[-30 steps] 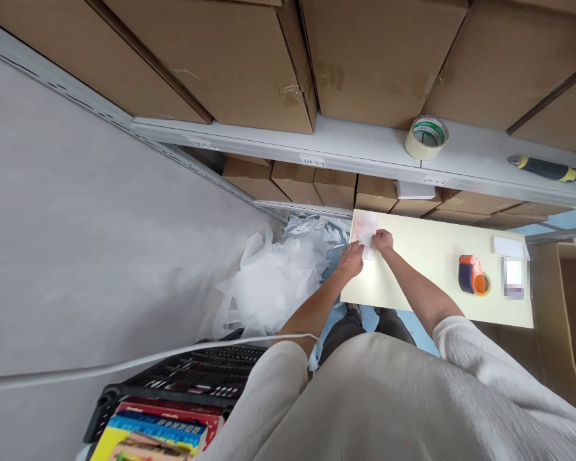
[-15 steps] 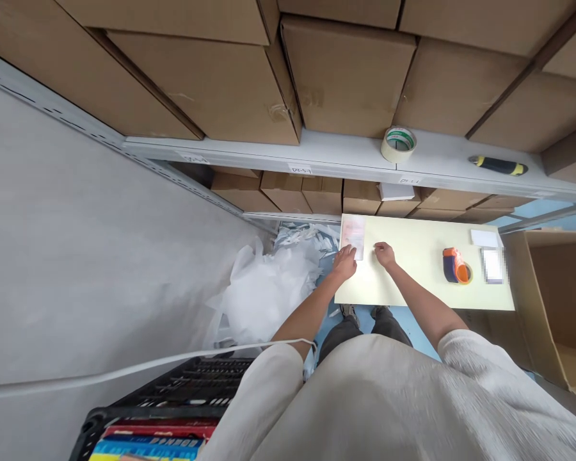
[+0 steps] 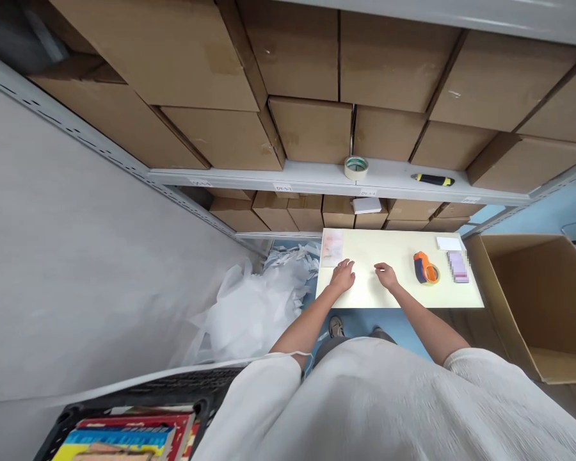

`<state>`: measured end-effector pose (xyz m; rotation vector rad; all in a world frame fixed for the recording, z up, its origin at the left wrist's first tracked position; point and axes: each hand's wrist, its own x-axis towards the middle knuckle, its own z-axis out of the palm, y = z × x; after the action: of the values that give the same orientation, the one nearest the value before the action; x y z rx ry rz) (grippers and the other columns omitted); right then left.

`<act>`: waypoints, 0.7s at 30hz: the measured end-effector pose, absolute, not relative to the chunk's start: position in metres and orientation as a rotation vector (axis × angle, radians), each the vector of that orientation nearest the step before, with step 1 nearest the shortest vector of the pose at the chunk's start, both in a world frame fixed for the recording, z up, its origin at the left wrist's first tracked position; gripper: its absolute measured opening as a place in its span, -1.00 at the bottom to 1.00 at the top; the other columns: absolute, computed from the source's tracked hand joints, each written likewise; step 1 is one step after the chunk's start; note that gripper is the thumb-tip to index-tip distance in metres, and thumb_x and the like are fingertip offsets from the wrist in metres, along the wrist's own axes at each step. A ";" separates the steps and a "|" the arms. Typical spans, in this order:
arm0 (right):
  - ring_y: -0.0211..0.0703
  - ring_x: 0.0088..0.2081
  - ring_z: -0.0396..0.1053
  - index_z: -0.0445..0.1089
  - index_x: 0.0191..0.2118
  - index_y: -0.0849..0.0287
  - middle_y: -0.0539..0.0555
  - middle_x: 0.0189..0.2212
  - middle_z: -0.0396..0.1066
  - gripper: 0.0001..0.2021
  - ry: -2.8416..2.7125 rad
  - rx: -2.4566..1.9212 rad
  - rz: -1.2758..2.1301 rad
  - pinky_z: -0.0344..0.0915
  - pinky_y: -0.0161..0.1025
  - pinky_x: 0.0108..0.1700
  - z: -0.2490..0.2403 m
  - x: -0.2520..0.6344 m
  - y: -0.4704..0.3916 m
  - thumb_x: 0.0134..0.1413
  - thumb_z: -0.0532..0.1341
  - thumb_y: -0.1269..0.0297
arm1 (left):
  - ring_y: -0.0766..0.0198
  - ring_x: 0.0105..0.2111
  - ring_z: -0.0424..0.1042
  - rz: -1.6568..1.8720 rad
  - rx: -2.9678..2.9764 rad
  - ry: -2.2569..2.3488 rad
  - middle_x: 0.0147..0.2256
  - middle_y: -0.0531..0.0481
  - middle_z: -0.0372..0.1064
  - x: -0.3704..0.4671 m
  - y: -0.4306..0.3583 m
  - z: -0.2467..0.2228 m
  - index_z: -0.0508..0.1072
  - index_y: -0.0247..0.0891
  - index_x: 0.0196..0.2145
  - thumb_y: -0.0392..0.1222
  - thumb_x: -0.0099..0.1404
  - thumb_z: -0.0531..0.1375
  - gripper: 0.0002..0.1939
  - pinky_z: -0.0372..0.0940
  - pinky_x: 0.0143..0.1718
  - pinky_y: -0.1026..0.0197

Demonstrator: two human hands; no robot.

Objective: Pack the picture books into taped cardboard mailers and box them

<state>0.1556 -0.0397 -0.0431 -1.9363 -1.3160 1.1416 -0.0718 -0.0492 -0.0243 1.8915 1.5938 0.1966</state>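
Note:
My left hand (image 3: 342,276) is over the pale yellow table (image 3: 365,298), fingers apart and holding nothing. Just beyond it, at the table's far left corner, lies a pinkish printed sheet (image 3: 333,248). To the right, my right hand (image 3: 386,274) has its fingers curled together; anything between them is too small to make out. An orange and dark blue tape dispenser (image 3: 423,267) stands on the right part of the table. Further right are a white card (image 3: 448,243) and a purple stack (image 3: 457,266), partly pixelated.
Shelves of cardboard boxes (image 3: 312,131) rise beyond the table, with a tape roll (image 3: 356,168) and a cutter (image 3: 432,180) on the ledge. White plastic wrapping (image 3: 254,307) is at left, an open carton (image 3: 537,307) at right, a book crate (image 3: 120,410) at lower left.
The view has shifted, showing more of the shelves and the carton. My left hand has come off the pinkish sheet and opened; my right hand stays curled over the table.

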 end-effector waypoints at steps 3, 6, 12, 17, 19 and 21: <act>-0.03 -0.06 0.58 0.53 -0.29 0.05 0.06 -0.18 0.65 -0.80 -1.341 -1.927 1.150 0.49 -0.08 0.10 -0.035 0.186 -0.044 -0.05 0.18 0.30 | -0.06 0.46 0.18 0.190 1.895 1.616 0.45 -0.30 0.19 -0.043 -0.055 -0.016 0.35 -0.26 0.37 -0.28 0.45 0.12 -0.44 0.12 0.46 -0.10; -0.02 -0.05 0.58 0.54 -0.27 0.05 0.06 -0.15 0.65 -0.79 -1.399 -1.864 1.175 0.48 -0.07 0.10 -0.028 0.214 -0.044 -0.04 0.18 0.29 | -0.05 0.45 0.19 0.221 1.868 1.658 0.45 -0.29 0.20 -0.014 -0.064 -0.008 0.36 -0.25 0.37 -0.28 0.45 0.12 -0.44 0.12 0.46 -0.09; -0.04 -0.06 0.58 0.54 -0.22 0.07 0.10 -0.09 0.65 -0.76 -1.584 -1.697 1.299 0.47 -0.06 0.12 -0.023 0.225 -0.043 0.05 0.14 0.25 | -0.02 0.45 0.19 0.366 1.743 1.818 0.44 -0.25 0.22 0.015 -0.105 0.003 0.36 -0.19 0.37 -0.25 0.47 0.16 -0.45 0.12 0.46 -0.07; -0.06 -0.05 0.58 0.55 -0.19 0.07 0.10 -0.08 0.65 -0.75 -1.791 -1.445 1.438 0.47 -0.06 0.14 -0.018 0.184 -0.058 0.08 0.16 0.24 | -0.04 0.43 0.24 0.533 1.618 1.992 0.41 -0.23 0.28 0.005 -0.157 0.018 0.38 -0.14 0.36 -0.25 0.46 0.19 -0.47 0.13 0.46 -0.09; -0.05 -0.06 0.58 0.54 -0.19 0.08 0.11 -0.10 0.65 -0.77 -1.872 -1.328 1.497 0.47 -0.05 0.15 -0.013 0.159 -0.069 0.08 0.18 0.23 | -0.03 0.42 0.25 0.573 1.572 2.057 0.39 -0.23 0.29 -0.005 -0.182 0.026 0.37 -0.16 0.36 -0.25 0.47 0.17 -0.47 0.14 0.45 -0.10; -0.04 -0.08 0.58 0.53 -0.20 0.09 0.11 -0.12 0.65 -0.79 -1.950 -1.211 1.545 0.47 -0.05 0.14 -0.007 0.132 -0.084 0.08 0.20 0.22 | -0.04 0.41 0.25 0.621 1.508 2.133 0.38 -0.23 0.30 -0.018 -0.211 0.035 0.37 -0.17 0.36 -0.25 0.47 0.16 -0.47 0.16 0.44 -0.12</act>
<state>0.1321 -0.0837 -0.0068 -1.2108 -1.9500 1.5449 -0.0179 -0.2111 0.0353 1.5077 2.1331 0.6214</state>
